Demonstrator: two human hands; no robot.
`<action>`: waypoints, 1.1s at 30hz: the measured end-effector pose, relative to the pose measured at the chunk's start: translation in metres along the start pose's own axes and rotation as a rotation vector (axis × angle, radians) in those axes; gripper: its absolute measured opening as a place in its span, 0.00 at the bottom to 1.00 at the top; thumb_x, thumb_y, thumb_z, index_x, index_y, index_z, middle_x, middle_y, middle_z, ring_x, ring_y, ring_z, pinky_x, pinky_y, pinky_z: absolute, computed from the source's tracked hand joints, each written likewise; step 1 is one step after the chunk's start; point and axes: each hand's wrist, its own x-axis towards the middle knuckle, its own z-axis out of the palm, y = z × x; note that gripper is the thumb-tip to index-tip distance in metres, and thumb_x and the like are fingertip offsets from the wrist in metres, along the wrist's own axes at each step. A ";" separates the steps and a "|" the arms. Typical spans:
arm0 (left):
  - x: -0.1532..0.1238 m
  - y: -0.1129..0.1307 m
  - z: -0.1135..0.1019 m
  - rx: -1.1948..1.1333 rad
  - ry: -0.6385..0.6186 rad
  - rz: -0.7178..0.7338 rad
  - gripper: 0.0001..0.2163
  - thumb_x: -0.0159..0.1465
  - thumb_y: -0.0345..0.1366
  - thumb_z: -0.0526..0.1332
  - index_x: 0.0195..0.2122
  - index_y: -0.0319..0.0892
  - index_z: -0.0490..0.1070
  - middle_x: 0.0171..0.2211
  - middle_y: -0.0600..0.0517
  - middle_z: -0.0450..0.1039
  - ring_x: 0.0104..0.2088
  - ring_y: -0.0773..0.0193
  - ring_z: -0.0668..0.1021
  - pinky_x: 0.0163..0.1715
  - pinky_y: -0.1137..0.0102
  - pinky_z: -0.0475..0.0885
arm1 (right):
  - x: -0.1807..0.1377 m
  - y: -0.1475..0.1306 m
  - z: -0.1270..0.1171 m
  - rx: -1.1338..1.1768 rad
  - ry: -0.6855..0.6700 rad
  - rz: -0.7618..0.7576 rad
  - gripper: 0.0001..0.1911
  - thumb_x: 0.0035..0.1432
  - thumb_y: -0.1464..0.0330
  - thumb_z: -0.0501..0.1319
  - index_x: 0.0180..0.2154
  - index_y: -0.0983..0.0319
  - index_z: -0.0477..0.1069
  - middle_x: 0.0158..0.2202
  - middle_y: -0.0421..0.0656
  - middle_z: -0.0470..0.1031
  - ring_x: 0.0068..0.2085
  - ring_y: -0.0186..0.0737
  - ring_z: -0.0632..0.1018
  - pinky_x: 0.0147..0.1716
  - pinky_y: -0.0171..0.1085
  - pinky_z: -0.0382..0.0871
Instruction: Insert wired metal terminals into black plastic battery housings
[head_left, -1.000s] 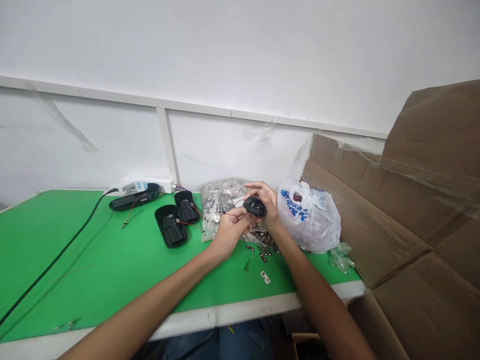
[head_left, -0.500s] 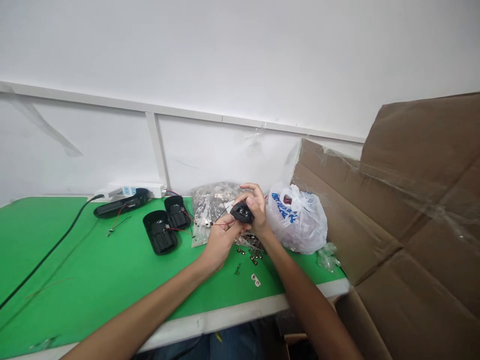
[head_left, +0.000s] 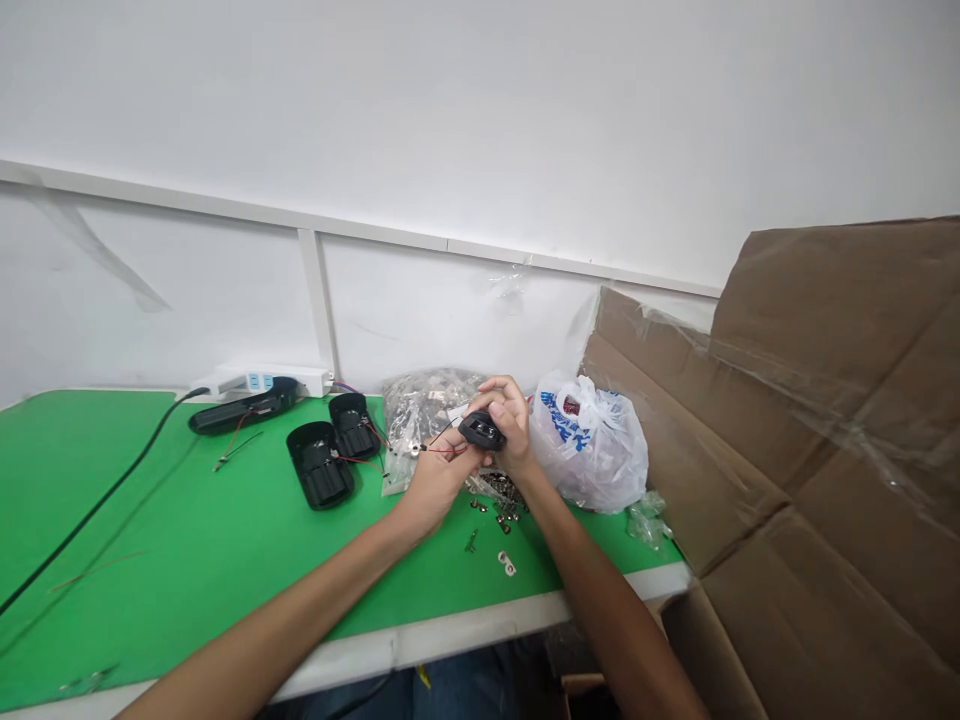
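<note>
Both my hands are closed on a black plastic battery case [head_left: 481, 431], held above the table with its open end facing me. My left hand [head_left: 437, 480] grips it from the lower left, and thin red and black wires stick out beside those fingers. Around its right side and top curl the fingers of my right hand [head_left: 514, 425]. Small metal contact pieces [head_left: 506, 495] lie in a pile just below the hands. Behind them rests a clear plastic bag [head_left: 420, 400] full of small metal parts. What the fingertips touch inside the case is hidden.
Two black cases with wires, a larger one [head_left: 320, 467] and a smaller one [head_left: 352, 425], lie left on the green table [head_left: 187, 560]. Behind them are a longer black case [head_left: 244, 408] and a power strip [head_left: 262, 378]. Right stand a white plastic bag [head_left: 600, 455] and large cardboard [head_left: 825, 450].
The view has shifted slightly. Both hands keep hold of the black case, which has tilted a little; the things on the table stay where they were.
</note>
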 end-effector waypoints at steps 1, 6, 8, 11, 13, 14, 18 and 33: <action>0.000 -0.001 0.000 -0.004 0.003 -0.002 0.19 0.48 0.48 0.81 0.26 0.40 0.77 0.22 0.52 0.74 0.25 0.68 0.70 0.28 0.72 0.63 | 0.000 0.000 0.000 -0.004 0.000 0.003 0.25 0.55 0.44 0.67 0.43 0.55 0.66 0.27 0.39 0.78 0.27 0.42 0.76 0.31 0.40 0.72; -0.001 0.000 0.001 -0.033 0.009 -0.011 0.19 0.48 0.48 0.81 0.27 0.40 0.77 0.23 0.53 0.74 0.25 0.68 0.70 0.27 0.73 0.62 | -0.001 0.001 0.001 0.001 0.000 0.001 0.24 0.55 0.44 0.67 0.41 0.55 0.67 0.27 0.39 0.78 0.28 0.42 0.76 0.30 0.39 0.71; 0.000 0.001 0.003 -0.045 0.004 -0.019 0.19 0.47 0.48 0.81 0.27 0.40 0.77 0.22 0.53 0.74 0.25 0.69 0.69 0.27 0.73 0.63 | -0.001 0.002 0.001 0.026 -0.008 -0.015 0.22 0.57 0.46 0.68 0.40 0.56 0.68 0.27 0.40 0.79 0.28 0.41 0.76 0.29 0.38 0.70; -0.001 0.003 0.004 -0.052 0.004 -0.025 0.20 0.46 0.47 0.81 0.26 0.40 0.76 0.22 0.54 0.73 0.24 0.70 0.69 0.27 0.74 0.63 | -0.002 0.003 0.000 0.057 -0.015 -0.024 0.22 0.57 0.47 0.68 0.40 0.56 0.69 0.27 0.39 0.79 0.28 0.40 0.76 0.29 0.37 0.70; -0.001 0.004 0.004 -0.055 0.004 -0.021 0.20 0.46 0.47 0.81 0.27 0.40 0.77 0.22 0.54 0.73 0.25 0.69 0.69 0.27 0.74 0.64 | -0.002 0.004 0.000 0.063 -0.011 -0.018 0.23 0.56 0.46 0.69 0.40 0.56 0.69 0.26 0.38 0.78 0.27 0.40 0.76 0.28 0.37 0.70; -0.001 0.004 0.004 -0.055 0.001 -0.016 0.20 0.46 0.47 0.81 0.27 0.40 0.76 0.22 0.54 0.73 0.25 0.69 0.69 0.28 0.73 0.64 | -0.002 0.004 0.000 0.065 -0.008 -0.015 0.24 0.56 0.46 0.69 0.40 0.56 0.69 0.26 0.38 0.78 0.26 0.40 0.76 0.27 0.37 0.70; -0.002 0.003 0.003 -0.045 -0.020 -0.001 0.20 0.47 0.46 0.81 0.25 0.40 0.75 0.22 0.55 0.72 0.25 0.69 0.68 0.29 0.73 0.65 | -0.001 0.002 0.001 0.083 -0.005 -0.028 0.24 0.56 0.46 0.70 0.40 0.56 0.69 0.26 0.38 0.78 0.27 0.40 0.76 0.27 0.37 0.70; -0.001 0.000 0.003 -0.054 -0.032 0.019 0.22 0.46 0.48 0.82 0.25 0.40 0.73 0.21 0.56 0.70 0.24 0.70 0.67 0.28 0.74 0.64 | -0.001 0.003 -0.001 0.093 -0.027 -0.043 0.23 0.57 0.47 0.71 0.40 0.56 0.70 0.27 0.38 0.79 0.28 0.40 0.78 0.30 0.37 0.72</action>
